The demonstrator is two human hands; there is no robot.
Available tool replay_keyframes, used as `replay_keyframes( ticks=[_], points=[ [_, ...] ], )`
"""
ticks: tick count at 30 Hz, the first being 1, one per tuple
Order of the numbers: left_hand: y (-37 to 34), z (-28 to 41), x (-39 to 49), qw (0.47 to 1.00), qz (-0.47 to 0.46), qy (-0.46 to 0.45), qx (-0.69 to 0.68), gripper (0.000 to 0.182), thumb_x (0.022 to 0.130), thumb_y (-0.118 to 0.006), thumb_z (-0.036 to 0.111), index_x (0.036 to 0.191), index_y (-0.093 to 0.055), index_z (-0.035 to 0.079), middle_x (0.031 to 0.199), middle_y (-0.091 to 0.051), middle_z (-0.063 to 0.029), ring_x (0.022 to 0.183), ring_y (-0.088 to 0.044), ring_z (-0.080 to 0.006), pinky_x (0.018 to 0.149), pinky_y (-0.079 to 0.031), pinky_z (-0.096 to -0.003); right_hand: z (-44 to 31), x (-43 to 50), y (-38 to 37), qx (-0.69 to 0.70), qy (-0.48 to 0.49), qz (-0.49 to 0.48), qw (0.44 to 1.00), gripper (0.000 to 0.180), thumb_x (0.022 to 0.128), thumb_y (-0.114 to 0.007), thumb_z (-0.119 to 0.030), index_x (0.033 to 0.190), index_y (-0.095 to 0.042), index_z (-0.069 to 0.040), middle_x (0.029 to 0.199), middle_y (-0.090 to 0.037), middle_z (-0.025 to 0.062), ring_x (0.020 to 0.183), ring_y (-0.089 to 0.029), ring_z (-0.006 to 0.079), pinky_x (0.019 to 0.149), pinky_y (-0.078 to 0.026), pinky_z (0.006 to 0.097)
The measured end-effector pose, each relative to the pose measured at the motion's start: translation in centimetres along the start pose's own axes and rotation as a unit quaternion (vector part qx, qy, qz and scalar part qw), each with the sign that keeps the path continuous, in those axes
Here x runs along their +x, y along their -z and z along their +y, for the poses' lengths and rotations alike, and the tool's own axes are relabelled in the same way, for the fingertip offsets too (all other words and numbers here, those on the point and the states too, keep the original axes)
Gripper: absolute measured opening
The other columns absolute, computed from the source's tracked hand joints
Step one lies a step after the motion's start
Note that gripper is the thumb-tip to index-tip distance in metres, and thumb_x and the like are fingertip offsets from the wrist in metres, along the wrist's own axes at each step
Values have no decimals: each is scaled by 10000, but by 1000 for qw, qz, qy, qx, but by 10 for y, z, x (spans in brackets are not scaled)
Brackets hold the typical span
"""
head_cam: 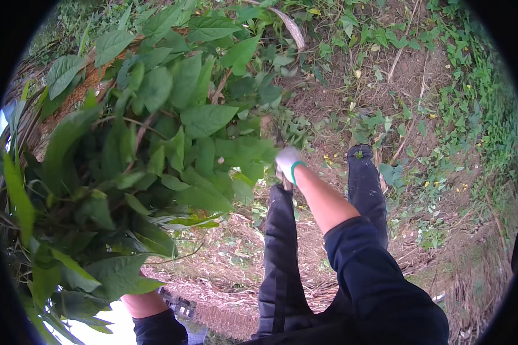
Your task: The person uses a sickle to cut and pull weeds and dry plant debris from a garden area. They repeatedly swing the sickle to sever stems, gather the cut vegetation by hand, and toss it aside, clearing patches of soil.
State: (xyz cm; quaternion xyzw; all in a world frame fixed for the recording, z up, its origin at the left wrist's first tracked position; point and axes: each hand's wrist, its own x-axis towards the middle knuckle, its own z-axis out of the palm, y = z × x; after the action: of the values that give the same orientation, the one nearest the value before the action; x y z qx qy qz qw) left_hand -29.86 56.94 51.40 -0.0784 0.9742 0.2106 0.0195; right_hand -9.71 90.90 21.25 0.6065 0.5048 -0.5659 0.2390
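A large mass of leafy green vines (190,129) with broad, pointed leaves fills the left half of the view, close to the camera. Behind these leaves my left hand is hidden; only the bare left forearm and dark sleeve show at the lower left. My right hand (287,163), in a white work glove with a green cuff, is at the right edge of the foliage, above the knee of my dark trousers. Its fingers are closed around a hand tool's handle (287,184). The tool's dark upper part (279,137) runs into the leaves, so its type is unclear.
Low creeping vines (453,108) cover the sloping brown soil (397,69) on the right. Dry straw (224,293) lies behind my legs. A thick dry stalk (291,26) lies near the top. Dry stems and a brown trunk-like piece (69,101) stand at the far left.
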Motion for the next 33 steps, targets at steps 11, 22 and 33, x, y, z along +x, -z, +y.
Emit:
replay_keyframes(
  ticks=[11, 22, 33],
  points=[
    [20, -32, -15, 998, 12, 2, 62, 239, 1013, -566, 309, 1101, -684, 120, 1096, -698, -66, 985, -655, -234, 851, -489, -396, -65, -14, 87, 120, 106, -11, 987, 242, 992, -636, -251, 1028, -636, -12, 669, -592, 73, 453, -611, 191, 440, -521, 339],
    [43, -77, -17, 989, 11, -18, 145, 221, 1005, -575, 295, 1066, -699, 122, 1063, -708, -63, 955, -665, -230, 821, -497, -391, -113, 57, 41, -11, 283, 99, 954, 209, 1021, -621, -234, 924, -619, -48, 682, -626, 75, 524, -607, 180, 488, -505, 331],
    [148, -179, -55, 964, 37, 38, 262, 206, 998, -585, 281, 1032, -714, 123, 1029, -718, -60, 924, -674, -226, 791, -505, -386, 68, -73, -52, -164, 50, -186, 968, 387, 938, -647, -341, 1100, -648, 10, 974, -724, 244, 793, -754, 378, 746, -603, 498]
  ],
)
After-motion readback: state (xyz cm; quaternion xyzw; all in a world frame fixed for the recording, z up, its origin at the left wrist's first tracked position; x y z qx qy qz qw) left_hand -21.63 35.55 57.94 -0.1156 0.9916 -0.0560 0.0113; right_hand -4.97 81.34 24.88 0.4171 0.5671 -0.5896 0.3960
